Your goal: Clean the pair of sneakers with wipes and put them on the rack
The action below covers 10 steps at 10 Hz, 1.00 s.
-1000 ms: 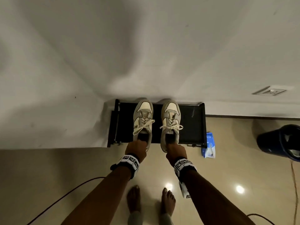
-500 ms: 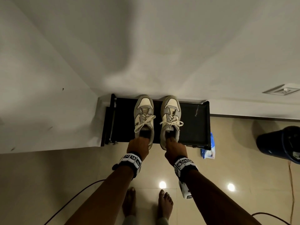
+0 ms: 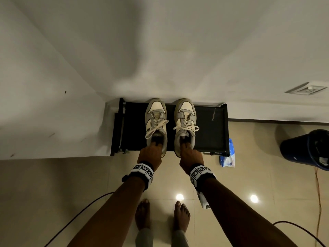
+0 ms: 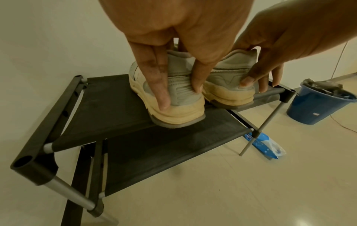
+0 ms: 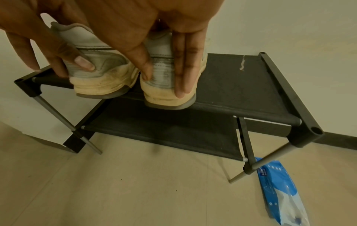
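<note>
Open top shelf fabric on either side of the sneakers [image 3: 170,125] on the rack [image 3: 211,132]. Blocked behind by the wall [image 3: 178,59]; wipes pack [image 3: 227,157] and bucket [image 3: 306,148] on the floor to the right.

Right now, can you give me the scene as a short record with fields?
left sneaker: on top shelf, heel gripped by left hand
right sneaker: on top shelf, heel gripped by right hand
rack: black, against wall
lower shelf: nothing visible on it
wipes pack: floor, by rack's right leg
blue bucket: floor, far right
</note>
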Each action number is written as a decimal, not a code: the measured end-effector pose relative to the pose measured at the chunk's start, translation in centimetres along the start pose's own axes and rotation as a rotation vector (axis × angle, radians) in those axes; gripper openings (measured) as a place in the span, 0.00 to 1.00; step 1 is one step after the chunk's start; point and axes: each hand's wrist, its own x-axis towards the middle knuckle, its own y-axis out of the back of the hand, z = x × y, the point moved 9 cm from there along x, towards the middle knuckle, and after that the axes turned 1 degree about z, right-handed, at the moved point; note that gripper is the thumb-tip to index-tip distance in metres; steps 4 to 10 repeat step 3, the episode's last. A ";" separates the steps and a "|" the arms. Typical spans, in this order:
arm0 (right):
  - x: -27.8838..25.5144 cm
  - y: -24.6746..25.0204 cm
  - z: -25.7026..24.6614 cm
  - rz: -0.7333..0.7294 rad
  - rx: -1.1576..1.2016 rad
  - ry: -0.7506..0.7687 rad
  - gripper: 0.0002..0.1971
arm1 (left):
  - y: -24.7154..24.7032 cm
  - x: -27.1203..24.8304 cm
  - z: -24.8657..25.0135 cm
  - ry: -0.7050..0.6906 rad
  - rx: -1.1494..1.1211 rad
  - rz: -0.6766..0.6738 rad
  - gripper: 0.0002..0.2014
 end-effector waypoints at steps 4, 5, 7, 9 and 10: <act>-6.3 4.2 -1.8 0.080 0.063 0.028 0.32 | 6.2 -7.1 0.2 0.034 -0.126 0.113 0.24; -6.3 4.2 -1.8 0.080 0.063 0.028 0.32 | 6.2 -7.1 0.2 0.034 -0.126 0.113 0.24; -6.3 4.2 -1.8 0.080 0.063 0.028 0.32 | 6.2 -7.1 0.2 0.034 -0.126 0.113 0.24; -6.3 4.2 -1.8 0.080 0.063 0.028 0.32 | 6.2 -7.1 0.2 0.034 -0.126 0.113 0.24; -6.3 4.2 -1.8 0.080 0.063 0.028 0.32 | 6.2 -7.1 0.2 0.034 -0.126 0.113 0.24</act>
